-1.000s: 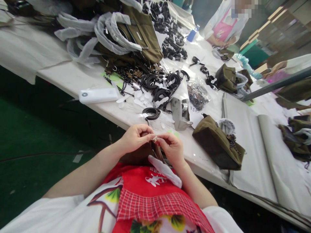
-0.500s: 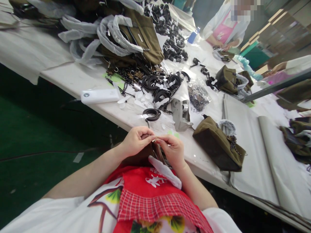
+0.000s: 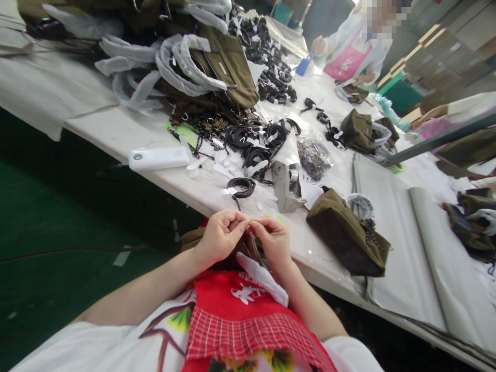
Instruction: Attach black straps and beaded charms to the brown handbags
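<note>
My left hand [image 3: 225,233] and my right hand [image 3: 272,237] meet fingertip to fingertip over a brown handbag [image 3: 194,237] at the table's near edge. Both hands are closed in a pinch. Whatever small part sits between the fingertips is too small to name. Much of the handbag is hidden behind my hands and forearms. Its white-wrapped handle [image 3: 263,276] lies against my red apron [image 3: 217,294]. Just beyond my fingers, a coiled black strap [image 3: 241,187] rests on the table.
A grey tape dispenser [image 3: 287,186] and an olive handbag [image 3: 349,232] stand to the right. A white device [image 3: 158,157] lies left, near coiled straps [image 3: 258,155]. Stacked handbags [image 3: 228,67] fill the back left. A co-worker [image 3: 349,57] stands across the table.
My left hand has shifted slightly down, its fingers curled more against the right fingertips. Across the table, the co-worker has raised one hand to the blue object.
</note>
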`<state>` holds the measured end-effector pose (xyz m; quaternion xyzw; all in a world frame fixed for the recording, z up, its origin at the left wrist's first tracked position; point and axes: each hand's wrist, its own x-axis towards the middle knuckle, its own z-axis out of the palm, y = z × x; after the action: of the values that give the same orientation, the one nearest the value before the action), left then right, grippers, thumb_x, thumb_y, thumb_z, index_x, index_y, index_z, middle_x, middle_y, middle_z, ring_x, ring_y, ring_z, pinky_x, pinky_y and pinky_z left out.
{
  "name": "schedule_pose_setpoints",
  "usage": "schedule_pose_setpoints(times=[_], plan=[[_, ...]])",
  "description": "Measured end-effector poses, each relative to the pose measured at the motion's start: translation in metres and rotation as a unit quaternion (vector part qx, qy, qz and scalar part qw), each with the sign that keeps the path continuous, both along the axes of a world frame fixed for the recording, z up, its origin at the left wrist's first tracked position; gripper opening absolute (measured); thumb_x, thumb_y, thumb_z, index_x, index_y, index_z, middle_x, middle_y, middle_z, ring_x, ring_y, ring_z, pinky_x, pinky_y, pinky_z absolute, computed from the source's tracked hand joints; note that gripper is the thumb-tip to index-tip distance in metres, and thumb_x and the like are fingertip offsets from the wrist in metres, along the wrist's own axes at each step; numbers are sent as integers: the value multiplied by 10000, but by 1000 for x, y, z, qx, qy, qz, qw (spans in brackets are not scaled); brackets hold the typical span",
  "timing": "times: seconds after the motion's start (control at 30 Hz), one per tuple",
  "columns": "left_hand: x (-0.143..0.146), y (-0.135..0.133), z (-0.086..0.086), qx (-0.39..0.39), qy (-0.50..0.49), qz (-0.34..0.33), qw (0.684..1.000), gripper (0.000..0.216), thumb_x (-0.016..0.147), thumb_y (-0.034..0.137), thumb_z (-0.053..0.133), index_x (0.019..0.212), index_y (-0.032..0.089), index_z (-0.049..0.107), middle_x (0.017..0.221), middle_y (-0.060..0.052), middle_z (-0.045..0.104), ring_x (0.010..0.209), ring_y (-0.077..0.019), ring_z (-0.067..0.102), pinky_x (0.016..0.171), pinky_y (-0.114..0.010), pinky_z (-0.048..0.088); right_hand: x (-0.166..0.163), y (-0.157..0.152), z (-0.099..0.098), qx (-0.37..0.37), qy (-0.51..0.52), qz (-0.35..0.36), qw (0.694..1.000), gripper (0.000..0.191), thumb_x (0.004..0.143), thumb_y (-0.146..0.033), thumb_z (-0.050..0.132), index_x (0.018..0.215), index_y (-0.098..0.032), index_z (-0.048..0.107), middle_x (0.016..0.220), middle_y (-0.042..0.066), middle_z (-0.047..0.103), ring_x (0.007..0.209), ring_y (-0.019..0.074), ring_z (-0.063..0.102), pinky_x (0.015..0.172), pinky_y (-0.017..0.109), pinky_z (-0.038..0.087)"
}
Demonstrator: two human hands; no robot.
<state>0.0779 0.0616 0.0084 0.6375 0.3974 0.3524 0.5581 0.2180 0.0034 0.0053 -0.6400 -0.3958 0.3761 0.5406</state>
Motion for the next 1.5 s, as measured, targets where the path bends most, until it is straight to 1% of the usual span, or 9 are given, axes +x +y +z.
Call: schedule_pose_setpoints(times=[0.23, 0.7, 0.8, 0.9, 1.03, 1.1, 1.17, 1.33, 1.5], plan=[[1, 1, 2, 25, 23, -2, 999, 213, 843, 318, 621, 683, 186, 670, 589, -8, 635, 527, -129, 529, 540, -243, 424, -4, 4, -12, -37, 170, -39, 984, 182, 671, -342, 804, 669, -189, 707, 604, 7, 697, 552, 140, 615, 563, 256, 512], [4, 0, -11, 37, 52, 3, 998, 240, 896, 318, 557, 735, 159, 637, 591, 2, 603, 523, -111, 500, 526, -225, 402, -9, 4, -13, -18, 103, -44, 994, 236, 741, -393, 759, 723, -167, 694, 662, 14, 698, 612, 141, 621, 621, 261, 520], [1, 3, -9, 100, 89, -10, 991, 232, 920, 297, 535, 754, 167, 631, 633, -2, 615, 560, -124, 534, 574, -243, 443, -1, 9, -19, -25, 83, -4, 996, 254, 796, -414, 708, 738, -167, 693, 650, 16, 691, 596, 147, 627, 615, 265, 527], [-8, 5, -4, 229, 154, -27, 961, 201, 936, 232, 493, 1030, 167, 659, 949, -78, 687, 900, -206, 643, 808, -324, 517, 17, 28, -24, -33, -37, 44, 998, 260, 896, -390, 580, 926, -165, 707, 732, 37, 703, 614, 160, 635, 633, 289, 544], [-22, 0, 1, 330, 235, -158, 901, 409, 838, 70, 473, 1203, 183, 620, 1212, -102, 646, 1170, -252, 567, 1054, -427, 428, 35, 73, -26, -39, -375, 109, 920, 497, 826, -92, 540, 1314, -175, 581, 1434, 161, 494, 1045, 224, 626, 935, 376, 514], [-27, -5, 3, 335, 263, -238, 873, 357, 768, 79, 538, 1084, 187, 665, 1115, -87, 666, 1098, -255, 583, 1097, -462, 381, 36, 93, -27, -65, -497, 175, 848, 571, 782, -21, 543, 1332, -171, 579, 1569, 168, 305, 1257, 286, 496, 1050, 421, 434], [-32, -9, 6, 332, 284, -262, 861, 328, 735, 120, 592, 1044, 193, 677, 1077, -84, 650, 1090, -261, 568, 1150, -492, 306, 32, 107, -26, -83, -562, 218, 794, 457, 820, -45, 556, 1254, -165, 634, 1558, 164, 330, 1298, 316, 433, 1064, 444, 412], [-41, -14, 12, 326, 309, -261, 854, 251, 731, 178, 625, 966, 216, 702, 1104, -90, 615, 1148, -272, 540, 1190, -496, 240, 19, 97, 7, -35, -632, 177, 754, 188, 933, -171, 546, 1068, -170, 677, 1488, 151, 449, 1190, 315, 482, 1018, 454, 431], [-46, -19, 5, 360, 306, -242, 848, 195, 726, 175, 624, 906, 196, 695, 1394, -104, 553, 1427, -328, 334, 1227, -522, 127, 18, 32, 67, 7, -561, 72, 825, 197, 963, -237, 510, 1078, -146, 642, 1280, 177, 620, 1104, 313, 572, 961, 440, 455]])
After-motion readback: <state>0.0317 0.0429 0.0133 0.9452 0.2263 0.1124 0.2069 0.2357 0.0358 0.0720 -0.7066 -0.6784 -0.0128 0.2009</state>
